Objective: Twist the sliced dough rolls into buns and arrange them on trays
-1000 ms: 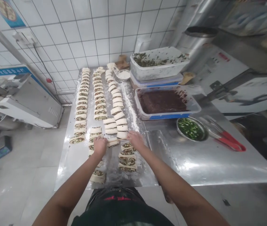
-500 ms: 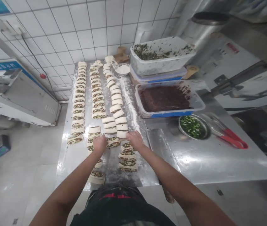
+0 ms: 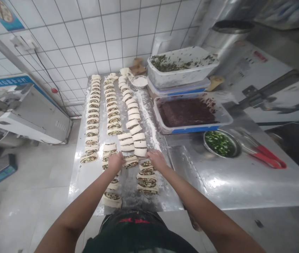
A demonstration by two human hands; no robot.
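Both my hands are closed at the two ends of one filled dough piece (image 3: 131, 161) lying on the floured steel table (image 3: 218, 182). My left hand (image 3: 115, 162) grips its left end in a fist. My right hand (image 3: 156, 159) covers its right end with fingers curled down. Rows of cut dough rolls with green filling (image 3: 93, 116) run from the wall toward me. More such pieces are stacked just below my right hand (image 3: 146, 181) and under my left forearm (image 3: 112, 198).
To the right stand a tub of dark paste (image 3: 189, 112), a white tub of chopped greens (image 3: 181, 66) on a lidded box, a metal bowl of green onion (image 3: 220, 143), red-handled tongs (image 3: 267, 156) and a small flour bowl (image 3: 139, 82). A machine (image 3: 25, 112) stands left.
The view has shifted slightly. My hands stay on the same dough piece, which now looks shorter and thicker between them than one second ago.
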